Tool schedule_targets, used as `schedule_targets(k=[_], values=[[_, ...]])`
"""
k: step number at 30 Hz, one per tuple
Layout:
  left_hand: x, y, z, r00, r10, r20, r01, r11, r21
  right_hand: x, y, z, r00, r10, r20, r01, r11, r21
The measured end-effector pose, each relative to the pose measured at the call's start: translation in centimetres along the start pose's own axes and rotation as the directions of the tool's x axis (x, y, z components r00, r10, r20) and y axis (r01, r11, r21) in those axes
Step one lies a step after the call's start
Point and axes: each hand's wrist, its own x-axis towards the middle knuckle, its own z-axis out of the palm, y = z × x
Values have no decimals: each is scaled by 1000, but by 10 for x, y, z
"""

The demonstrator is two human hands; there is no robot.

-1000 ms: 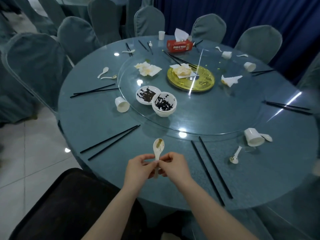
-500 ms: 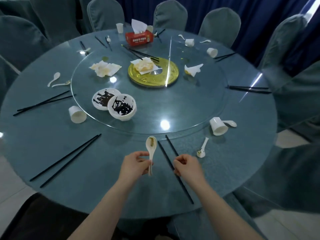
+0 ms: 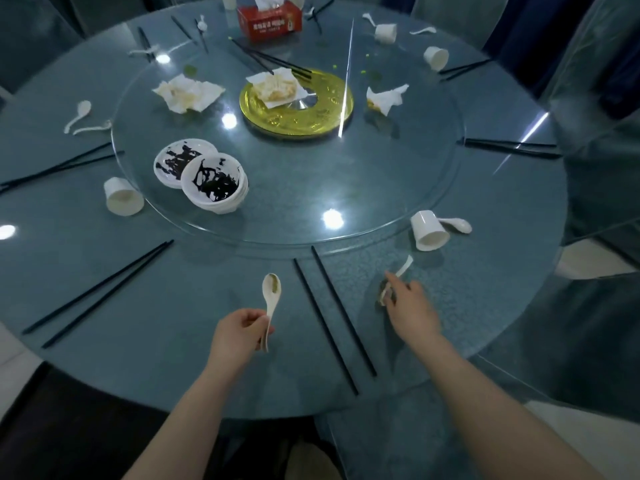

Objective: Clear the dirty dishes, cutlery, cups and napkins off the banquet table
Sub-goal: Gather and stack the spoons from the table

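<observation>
Step in hand: collecting spoons. Left hand (image 3: pixel 239 332) grips a dirty spoon (image 3: pixel 271 299) by the handle, bowl up, above the surface (image 3: pixel 138 341). Right hand (image 3: pixel 410 306) reaches onto a 2nd spoon (image 3: pixel 398 277) lying near the tipped cup (image 3: pixel 429 232); fingers on it, grip unclear. Next, prob.: pinch it, lift, then the chopsticks (image 3: pixel 332 317) between both hands.
</observation>
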Motion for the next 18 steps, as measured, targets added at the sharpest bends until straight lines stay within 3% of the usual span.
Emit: schedule_targets(k=[6, 8, 12, 18], values=[[-27, -14, -16, 998, 25, 59, -21, 998, -59, -34, 7, 6, 990, -62, -125, 55, 997, -56], [-40, -18, -23, 996, 48, 69, -44, 997, -63, -56, 3, 7, 996, -33, -81, 36, 999, 31], [-77, -32, -36, 994, 94, 58, -90, 993, -76, -118, -16, 7, 995, 32, -93, 6, 924, 382], [-149, -65, -40, 971, 207, 122, -208, 978, -3, -233, -35, -5, 985, 57, -165, 52, 804, 593]])
